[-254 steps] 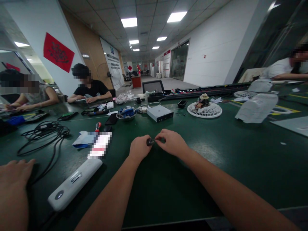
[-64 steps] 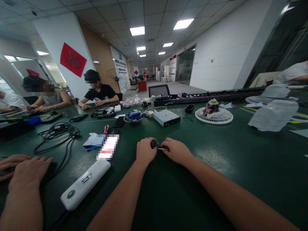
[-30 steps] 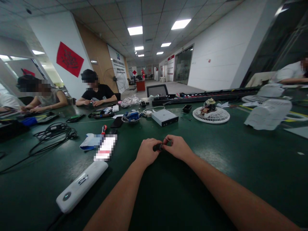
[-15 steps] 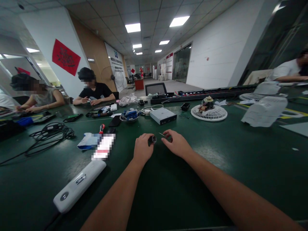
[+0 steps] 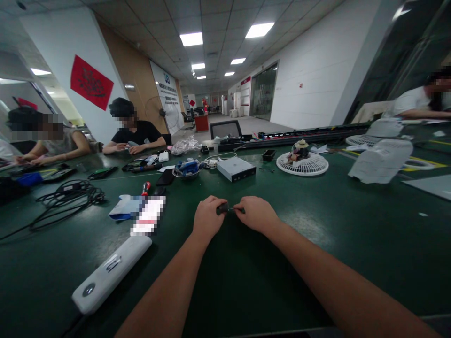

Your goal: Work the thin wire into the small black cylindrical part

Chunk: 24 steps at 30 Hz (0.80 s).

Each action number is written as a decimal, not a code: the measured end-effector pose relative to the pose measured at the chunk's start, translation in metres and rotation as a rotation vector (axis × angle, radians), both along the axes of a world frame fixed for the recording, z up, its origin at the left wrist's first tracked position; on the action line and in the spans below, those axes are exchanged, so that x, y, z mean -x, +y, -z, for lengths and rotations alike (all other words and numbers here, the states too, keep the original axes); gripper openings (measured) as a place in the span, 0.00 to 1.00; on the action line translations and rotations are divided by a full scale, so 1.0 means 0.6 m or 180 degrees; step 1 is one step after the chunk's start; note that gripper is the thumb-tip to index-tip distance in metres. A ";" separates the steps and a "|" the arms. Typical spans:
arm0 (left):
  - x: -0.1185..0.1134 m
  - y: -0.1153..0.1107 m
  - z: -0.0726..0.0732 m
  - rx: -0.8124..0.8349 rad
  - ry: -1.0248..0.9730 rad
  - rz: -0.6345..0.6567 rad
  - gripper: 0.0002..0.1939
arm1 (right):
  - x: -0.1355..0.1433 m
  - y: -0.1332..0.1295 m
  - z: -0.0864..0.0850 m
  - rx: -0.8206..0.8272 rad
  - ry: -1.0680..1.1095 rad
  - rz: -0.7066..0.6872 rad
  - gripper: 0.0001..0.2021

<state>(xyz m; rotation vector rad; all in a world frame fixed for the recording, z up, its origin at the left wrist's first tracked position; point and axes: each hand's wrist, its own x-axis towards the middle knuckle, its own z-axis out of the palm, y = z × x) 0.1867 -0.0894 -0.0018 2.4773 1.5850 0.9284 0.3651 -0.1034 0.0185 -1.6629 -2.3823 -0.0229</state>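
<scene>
Between the thumb and fingers of my left hand [image 5: 208,217] is a small dark cylindrical part [image 5: 222,208], turned sideways. My right hand [image 5: 256,213] pinches a thin metal pin [image 5: 231,209], whose tip meets the right end of the cylinder; whether it has entered is too small to tell. Both hands are just above the green table [image 5: 246,281]. Beyond them lies a silver disc drive [image 5: 236,168], with a metal bowl [image 5: 186,174] of blue items to its left.
A white power strip [image 5: 112,274], a blue-white cloth [image 5: 127,207] and coiled black cable [image 5: 68,197] lie left. A white fan grille with motor [image 5: 302,163] and a white plastic housing [image 5: 382,162] stand right. People sit at the far left and far right.
My right hand has moved left and closed its fingers, bringing the pin to the cylinder. The cylinder has turned from facing the camera to sideways. The view has shifted slightly.
</scene>
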 end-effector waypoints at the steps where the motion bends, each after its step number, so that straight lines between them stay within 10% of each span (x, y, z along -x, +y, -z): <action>1: 0.001 0.000 0.001 -0.0018 -0.0006 0.0004 0.15 | -0.001 -0.001 0.000 0.0000 -0.0021 -0.0106 0.14; 24: 0.000 -0.003 -0.007 -0.0085 0.0082 0.0139 0.14 | 0.002 0.006 0.009 0.0111 0.0433 -0.0028 0.14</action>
